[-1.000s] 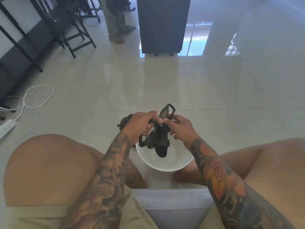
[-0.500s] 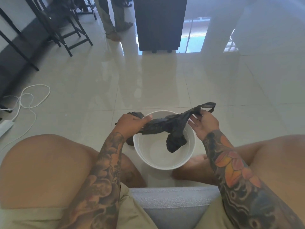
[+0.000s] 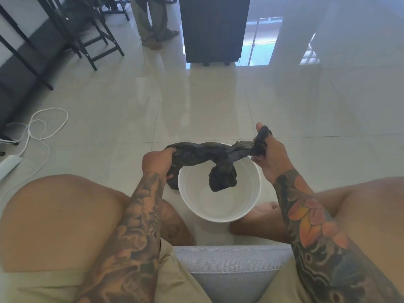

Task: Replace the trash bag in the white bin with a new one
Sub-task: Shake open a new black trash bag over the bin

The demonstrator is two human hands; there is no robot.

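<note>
The white bin (image 3: 218, 216) stands on the floor between my feet, bare inside with no liner. A crumpled black trash bag (image 3: 209, 155) is stretched across the air just above the bin's far rim. My left hand (image 3: 157, 161) grips its left end, beside the bin's left rim. My right hand (image 3: 267, 150) holds its right end, raised a little past the bin's right rim. A twisted lump of the bag hangs down into the bin's mouth. A dark bit of bag also shows below my left hand, beside the bin; what it is I cannot tell.
I sit on a grey cushion (image 3: 234, 265) with my knees on either side. White cables (image 3: 39, 125) and a power strip (image 3: 7, 167) lie on the tiles at left. Black chairs (image 3: 87, 33), a standing person's legs (image 3: 153, 25) and a dark cabinet (image 3: 214, 29) are farther back.
My hands have moved apart, from close together over the bin to either side of it. The bunched bag has been drawn out into a long band, with my right hand going right and up.
</note>
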